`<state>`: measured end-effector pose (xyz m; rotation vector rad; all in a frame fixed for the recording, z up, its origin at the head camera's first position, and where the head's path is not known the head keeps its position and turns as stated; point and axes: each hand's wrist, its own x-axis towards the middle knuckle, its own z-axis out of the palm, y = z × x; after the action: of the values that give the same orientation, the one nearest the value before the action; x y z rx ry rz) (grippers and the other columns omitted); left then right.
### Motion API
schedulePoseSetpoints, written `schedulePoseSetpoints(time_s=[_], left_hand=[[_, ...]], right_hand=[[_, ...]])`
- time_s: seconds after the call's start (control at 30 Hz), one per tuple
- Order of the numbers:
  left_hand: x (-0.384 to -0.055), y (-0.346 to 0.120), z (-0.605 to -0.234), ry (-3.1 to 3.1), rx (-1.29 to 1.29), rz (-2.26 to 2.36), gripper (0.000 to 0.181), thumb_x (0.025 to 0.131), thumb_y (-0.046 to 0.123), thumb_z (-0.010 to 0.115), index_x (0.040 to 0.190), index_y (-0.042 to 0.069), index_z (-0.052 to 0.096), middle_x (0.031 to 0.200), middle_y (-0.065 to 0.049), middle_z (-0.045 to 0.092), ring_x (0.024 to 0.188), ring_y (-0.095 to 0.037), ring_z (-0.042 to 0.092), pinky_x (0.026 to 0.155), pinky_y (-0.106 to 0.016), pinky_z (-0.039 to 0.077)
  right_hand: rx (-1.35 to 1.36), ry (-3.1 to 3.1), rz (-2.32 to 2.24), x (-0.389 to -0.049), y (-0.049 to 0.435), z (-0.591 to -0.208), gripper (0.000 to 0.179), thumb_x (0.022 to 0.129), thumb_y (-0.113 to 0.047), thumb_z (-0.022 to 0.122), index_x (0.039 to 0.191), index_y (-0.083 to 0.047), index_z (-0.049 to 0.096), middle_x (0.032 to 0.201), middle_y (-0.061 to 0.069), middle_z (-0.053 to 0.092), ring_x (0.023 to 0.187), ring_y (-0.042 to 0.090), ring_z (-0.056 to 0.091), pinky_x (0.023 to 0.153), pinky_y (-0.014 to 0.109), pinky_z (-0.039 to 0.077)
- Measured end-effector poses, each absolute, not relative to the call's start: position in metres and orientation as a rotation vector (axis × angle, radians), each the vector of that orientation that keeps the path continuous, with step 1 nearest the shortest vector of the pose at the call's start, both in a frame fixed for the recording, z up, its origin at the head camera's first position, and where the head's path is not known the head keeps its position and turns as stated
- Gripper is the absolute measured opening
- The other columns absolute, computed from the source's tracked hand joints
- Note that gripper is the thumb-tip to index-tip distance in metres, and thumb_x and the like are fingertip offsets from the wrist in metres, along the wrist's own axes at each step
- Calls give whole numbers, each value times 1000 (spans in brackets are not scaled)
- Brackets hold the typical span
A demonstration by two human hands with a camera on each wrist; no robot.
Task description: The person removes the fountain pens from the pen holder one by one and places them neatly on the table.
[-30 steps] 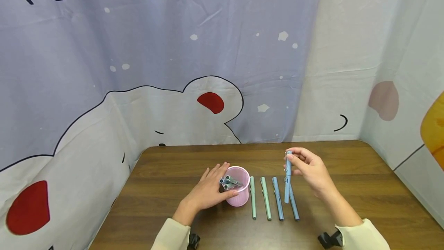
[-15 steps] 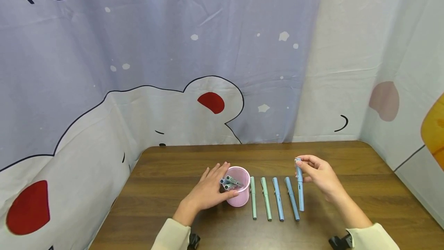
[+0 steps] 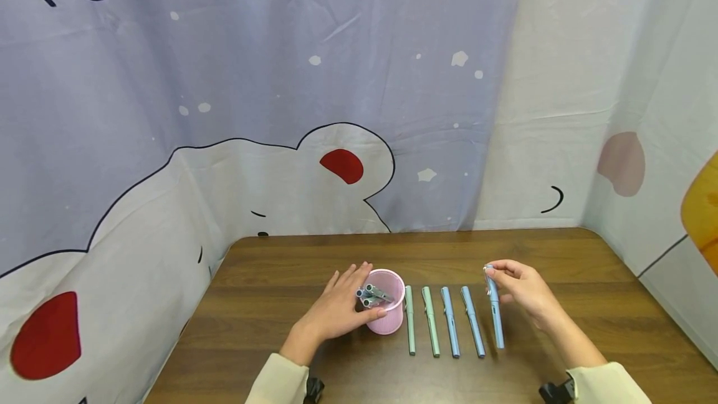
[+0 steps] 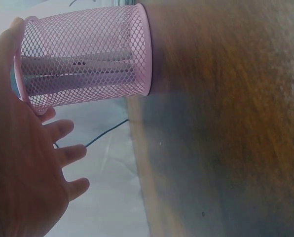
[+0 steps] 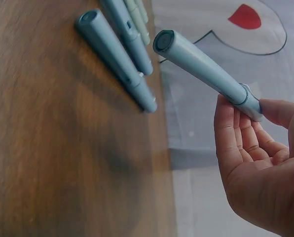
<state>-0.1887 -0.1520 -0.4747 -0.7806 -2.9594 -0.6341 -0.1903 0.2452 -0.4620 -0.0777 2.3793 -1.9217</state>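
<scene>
My left hand [image 3: 336, 307] rests against a pink mesh pen cup [image 3: 386, 323], its fingers spread and mostly straight, the thumb across the near side of the rim. Several pens [image 3: 373, 295] lean inside the cup, also visible through the mesh [image 4: 83, 44] in the left wrist view. My right hand [image 3: 521, 288] pinches a light blue capped pen [image 3: 495, 307] near its clip end, between thumb and fingers. In the right wrist view this blue pen [image 5: 201, 64] appears held off the table. To its left lie two blue pens [image 3: 451, 323] and two green pens [image 3: 430, 323], side by side.
The brown wooden table [image 3: 280, 260] reaches to a printed curtain [image 3: 437, 111] at the back. Its far edge is close beyond both hands. A black wrist camera mount [image 3: 557, 393] sits at the right cuff.
My right hand has moved right and lower with the blue pen, from over the rightmost lying blue pen to a spot right of it. My left hand and the cup stay put.
</scene>
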Motion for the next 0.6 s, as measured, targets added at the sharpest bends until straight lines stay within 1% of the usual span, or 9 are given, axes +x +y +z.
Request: schedulePoseSetpoints(time_s=[0.1, 0.3, 0.47, 0.6], left_hand=[[-189, -152, -475, -2962, -780, -639, 100, 86, 79, 53, 162, 21, 26, 166, -3, 30, 154, -27, 23, 123, -58, 14], [-189, -151, -475, -2962, -787, -647, 100, 86, 79, 53, 162, 20, 26, 166, -4, 30, 154, -29, 24, 123, -58, 14], [-189, -152, -475, -2965, -788, -642, 100, 86, 79, 52, 162, 20, 26, 166, -4, 30, 154, -30, 24, 123, -58, 14], [-189, -152, -474, -2970, -786, -640, 100, 87, 79, 52, 162, 20, 25, 166, -4, 30, 154, -29, 23, 124, -58, 14]], right_hand=[[-43, 2371, -1886, -193, 250, -468, 51, 101, -30, 64, 131, 10, 53, 97, 1, 73, 94, 22, 70, 74, 37, 58], [-5, 2371, -1809, -196, 256, -478, 51, 101, -32, 63, 130, 8, 54, 104, 10, 71, 92, 20, 67, 76, 37, 58], [15, 2355, -1802, -199, 258, -485, 49, 101, -30, 64, 128, 9, 55, 106, 13, 71, 91, 22, 67, 74, 38, 60], [17, 2344, -1763, -201, 259, -491, 48, 101, -28, 63, 128, 10, 55, 105, 14, 70, 89, 21, 67, 73, 38, 61]])
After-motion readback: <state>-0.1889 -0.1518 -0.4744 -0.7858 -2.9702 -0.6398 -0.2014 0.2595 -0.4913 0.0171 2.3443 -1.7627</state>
